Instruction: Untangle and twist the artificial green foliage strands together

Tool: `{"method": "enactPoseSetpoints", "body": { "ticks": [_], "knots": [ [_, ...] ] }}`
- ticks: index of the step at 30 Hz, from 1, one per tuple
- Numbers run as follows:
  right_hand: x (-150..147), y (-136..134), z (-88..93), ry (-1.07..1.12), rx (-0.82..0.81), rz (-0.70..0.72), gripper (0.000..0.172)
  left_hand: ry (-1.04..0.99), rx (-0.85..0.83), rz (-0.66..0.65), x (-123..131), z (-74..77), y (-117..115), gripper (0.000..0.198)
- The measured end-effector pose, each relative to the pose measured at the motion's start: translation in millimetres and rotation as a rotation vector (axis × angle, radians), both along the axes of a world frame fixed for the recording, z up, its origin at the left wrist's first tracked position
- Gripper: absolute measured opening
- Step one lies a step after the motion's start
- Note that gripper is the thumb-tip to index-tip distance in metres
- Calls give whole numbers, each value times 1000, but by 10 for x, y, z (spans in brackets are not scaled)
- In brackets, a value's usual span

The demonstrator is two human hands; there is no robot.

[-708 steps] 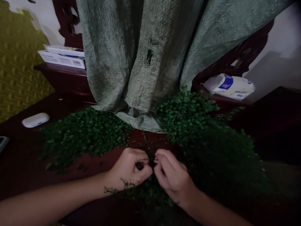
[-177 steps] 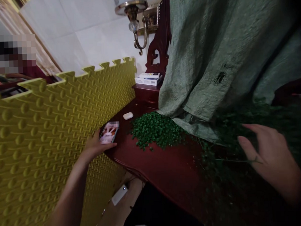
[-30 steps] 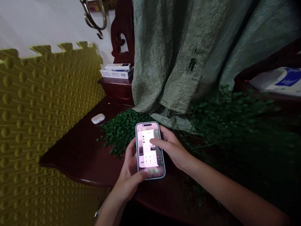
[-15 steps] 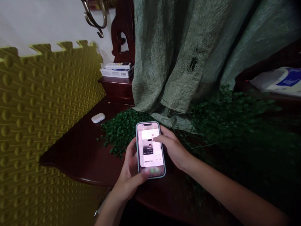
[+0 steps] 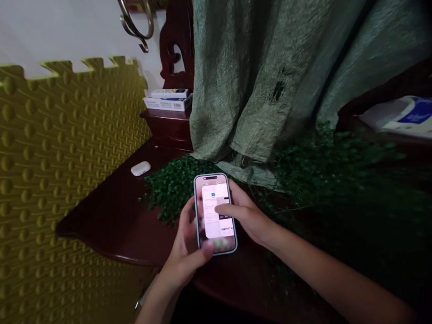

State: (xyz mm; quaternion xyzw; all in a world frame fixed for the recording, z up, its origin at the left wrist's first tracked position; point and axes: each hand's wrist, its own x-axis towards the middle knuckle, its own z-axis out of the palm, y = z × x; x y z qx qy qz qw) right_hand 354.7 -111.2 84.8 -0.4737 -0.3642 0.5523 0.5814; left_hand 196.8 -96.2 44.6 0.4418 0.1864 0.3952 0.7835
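Note:
A smartphone (image 5: 216, 242) in a pale blue case is held upright over the table's front part, its screen lit with overlapping app cards. My left hand (image 5: 185, 250) grips its left side and lower edge, the thumb lying over the bottom left corner. My right hand (image 5: 249, 213) wraps the right edge, and its thumb reaches across onto the middle of the screen. The fingers behind the phone are mostly hidden. Beyond the phone lies a bunch of small-leaved green plants (image 5: 174, 184), and a white earbud case (image 5: 140, 168) rests to the left.
The dark red wooden table (image 5: 122, 222) has a curved edge. A yellow foam mat (image 5: 60, 153) stands along the left wall. A remote (image 5: 169, 93) lies on a white box (image 5: 167, 103). Green woven sacking (image 5: 248, 85) hangs behind, and a tissue pack (image 5: 413, 115) sits at right.
My right thumb has slid a little down and left across the screen. The app cards have shifted right, and one with a blue icon now shows in front. Both hands keep their hold.

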Motion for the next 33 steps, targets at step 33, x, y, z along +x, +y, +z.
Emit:
{"method": "enactPoseSetpoints", "body": {
  "ticks": [33],
  "knots": [
    [4, 40, -47, -59, 61, -38, 51, 87, -26, 19, -19, 31, -13, 96]
  ]
}}
